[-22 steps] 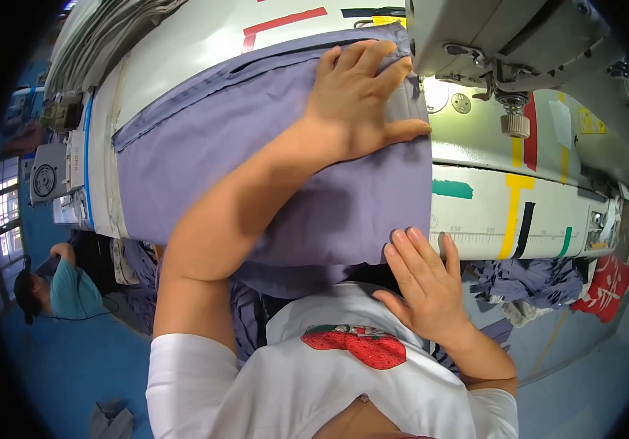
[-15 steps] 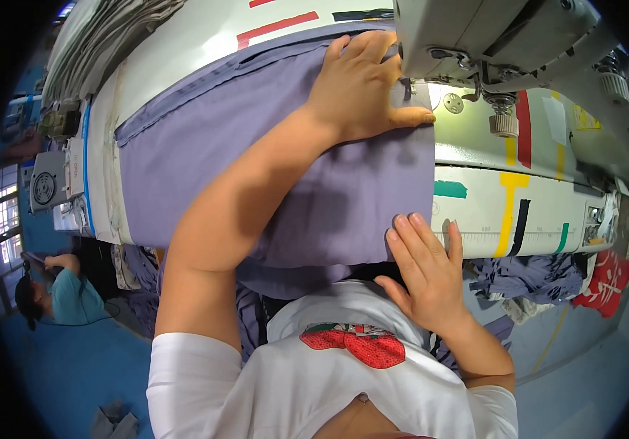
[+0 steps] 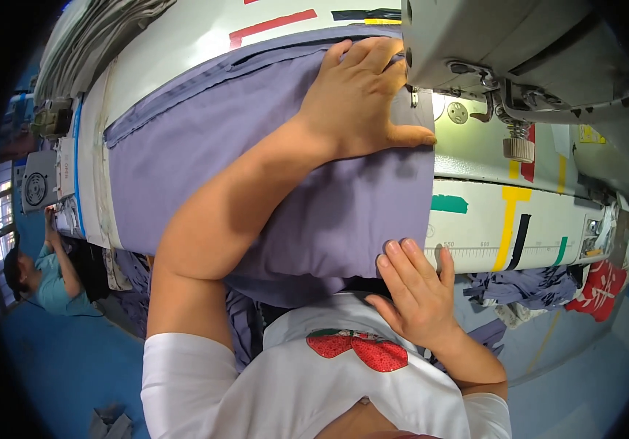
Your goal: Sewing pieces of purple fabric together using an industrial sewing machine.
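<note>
A purple-grey piece of fabric [image 3: 205,168] lies spread over the white sewing table, with a folded seam strip [image 3: 183,99] along its far edge. Thumb spread wide, my left hand [image 3: 362,99] presses flat on the cloth beside the sewing machine's needle area; its fingertips reach the far seam. My right hand [image 3: 420,293] rests with stretched fingers at the near right corner of the fabric, fingertips touching its edge. The sewing machine head [image 3: 505,66] stands just right of my left hand. Part of the cloth hangs over the table's near edge.
A printed ruler [image 3: 468,245] and coloured tape strips [image 3: 508,219] mark the table on the right. Stacked grey cloth [image 3: 95,51] sits at the far left. Purple fabric [image 3: 526,285] is heaped beyond the right edge. A person in a teal top [image 3: 58,274] is at the left.
Both hands and the fabric sit slightly lower in the picture, as does the machine; the view has shifted. Both hands stay on the cloth. The person at left has raised an arm.
</note>
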Action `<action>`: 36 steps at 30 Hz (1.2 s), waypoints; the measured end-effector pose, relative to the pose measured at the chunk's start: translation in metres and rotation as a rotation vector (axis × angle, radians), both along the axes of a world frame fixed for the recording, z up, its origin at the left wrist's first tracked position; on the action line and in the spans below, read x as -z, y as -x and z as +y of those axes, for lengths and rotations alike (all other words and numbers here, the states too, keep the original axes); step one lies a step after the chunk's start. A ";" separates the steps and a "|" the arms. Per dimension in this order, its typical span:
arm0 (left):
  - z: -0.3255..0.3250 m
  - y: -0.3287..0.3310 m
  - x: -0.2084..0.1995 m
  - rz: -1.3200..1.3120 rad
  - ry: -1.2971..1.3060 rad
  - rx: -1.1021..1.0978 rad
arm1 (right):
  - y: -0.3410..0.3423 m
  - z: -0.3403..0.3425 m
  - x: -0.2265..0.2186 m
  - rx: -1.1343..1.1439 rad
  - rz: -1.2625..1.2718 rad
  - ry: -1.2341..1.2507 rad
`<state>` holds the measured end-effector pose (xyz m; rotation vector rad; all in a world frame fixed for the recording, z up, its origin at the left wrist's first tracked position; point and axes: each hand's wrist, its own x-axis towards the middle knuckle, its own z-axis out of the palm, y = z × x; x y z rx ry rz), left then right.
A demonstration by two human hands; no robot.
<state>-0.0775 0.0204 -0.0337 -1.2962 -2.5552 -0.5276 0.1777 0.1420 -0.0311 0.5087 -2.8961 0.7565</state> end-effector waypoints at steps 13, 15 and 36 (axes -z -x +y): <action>0.002 0.005 0.003 -0.017 -0.074 0.026 | 0.000 -0.006 -0.001 0.035 0.023 -0.009; 0.002 0.001 0.002 -0.010 -0.059 0.011 | -0.001 -0.007 -0.001 0.034 0.022 -0.006; -0.004 0.006 0.004 -0.021 -0.152 0.046 | -0.006 -0.015 0.013 0.074 0.082 -0.120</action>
